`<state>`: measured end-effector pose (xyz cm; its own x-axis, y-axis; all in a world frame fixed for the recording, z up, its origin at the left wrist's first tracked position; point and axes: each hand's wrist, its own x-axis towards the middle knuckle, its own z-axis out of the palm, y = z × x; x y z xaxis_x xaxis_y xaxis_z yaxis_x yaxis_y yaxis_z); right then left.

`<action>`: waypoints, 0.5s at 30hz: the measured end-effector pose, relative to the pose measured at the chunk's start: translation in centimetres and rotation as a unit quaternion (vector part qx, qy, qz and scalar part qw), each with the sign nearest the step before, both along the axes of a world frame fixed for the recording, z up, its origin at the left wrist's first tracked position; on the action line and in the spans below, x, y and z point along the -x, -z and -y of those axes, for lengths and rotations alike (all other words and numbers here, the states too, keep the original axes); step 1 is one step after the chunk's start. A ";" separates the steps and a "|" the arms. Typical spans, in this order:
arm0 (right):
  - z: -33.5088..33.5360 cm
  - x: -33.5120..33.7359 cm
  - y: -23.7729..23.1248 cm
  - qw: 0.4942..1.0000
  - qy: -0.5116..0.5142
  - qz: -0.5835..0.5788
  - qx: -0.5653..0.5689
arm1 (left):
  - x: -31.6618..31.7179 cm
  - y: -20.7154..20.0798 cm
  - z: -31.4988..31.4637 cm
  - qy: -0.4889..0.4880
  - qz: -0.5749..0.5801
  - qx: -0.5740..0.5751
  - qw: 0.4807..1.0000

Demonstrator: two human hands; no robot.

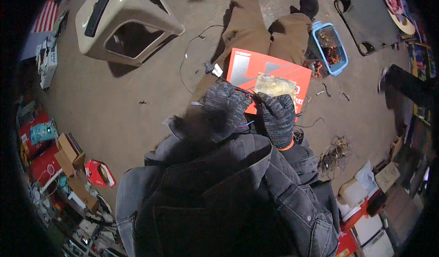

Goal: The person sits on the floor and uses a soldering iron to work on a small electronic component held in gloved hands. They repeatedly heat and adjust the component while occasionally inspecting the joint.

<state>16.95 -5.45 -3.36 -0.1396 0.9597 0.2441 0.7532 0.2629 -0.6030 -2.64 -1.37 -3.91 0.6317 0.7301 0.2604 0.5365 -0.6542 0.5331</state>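
Both my hands wear dark grey knit gloves and meet over my lap. My left hand (226,103) is closed on a thin dark cable (243,91). My right hand (278,113), with an orange cuff edge, pinches close to the same cable; what lies between its fingertips is too small to make out. A white connector (217,70) sticks out beyond my left hand. Under the hands an orange-red flat box (247,67) rests on my legs, with a yellowish, worn flat piece (276,84) on it. Thin blue-purple wires (246,124) show below the hands.
A beige plastic stool (103,37) lies tipped at the far left. Right of my legs stands a blue tub (346,58) with copper-coloured bits. A tangle of wires (336,154) lies at the right. A folding chair (370,21), another person's leg (407,84) and cluttered boxes (68,154) line the edges.
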 end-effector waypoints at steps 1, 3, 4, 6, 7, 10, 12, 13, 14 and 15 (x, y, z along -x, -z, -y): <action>0.0 0.0 -0.1 0.999 0.019 -0.018 0.032 | 0.1 -0.2 0.1 -0.004 0.001 0.019 1.000; 0.1 0.2 -0.3 0.999 0.008 -0.019 0.038 | 0.1 -0.6 0.3 -0.010 -0.001 0.066 0.998; 0.0 0.2 -0.3 0.999 0.006 -0.024 0.039 | 0.2 -0.8 0.4 -0.014 -0.003 0.088 0.996; 0.0 0.1 -0.5 0.999 -0.006 -0.017 0.037 | 0.2 -1.2 0.4 -0.019 -0.013 0.138 0.990; 0.0 0.1 -0.5 0.999 -0.012 -0.016 0.035 | 0.2 -1.2 0.4 -0.020 -0.019 0.132 0.991; 0.0 0.0 -0.7 0.999 -0.008 -0.006 0.051 | 0.1 -1.0 0.4 -0.013 -0.039 0.102 0.994; -0.1 0.0 -0.8 0.999 -0.007 0.001 0.048 | 0.1 -0.2 0.6 -0.010 0.022 0.102 0.995; -0.1 0.1 -0.9 0.999 -0.005 0.004 0.049 | 0.1 0.2 0.8 -0.034 0.031 0.079 0.996; -0.2 0.1 -0.9 0.999 -0.005 0.000 0.039 | 0.0 0.8 1.0 -0.059 0.040 0.057 0.996; -0.2 0.2 -1.0 0.999 -0.005 -0.005 0.031 | 0.0 1.3 1.2 -0.068 0.046 0.046 0.996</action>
<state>16.73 -5.21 -2.36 -0.1473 0.9715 0.1858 0.7442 0.2325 -0.6262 -2.64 -2.61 -5.24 0.5020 0.8308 0.2403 0.5622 -0.5247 0.6392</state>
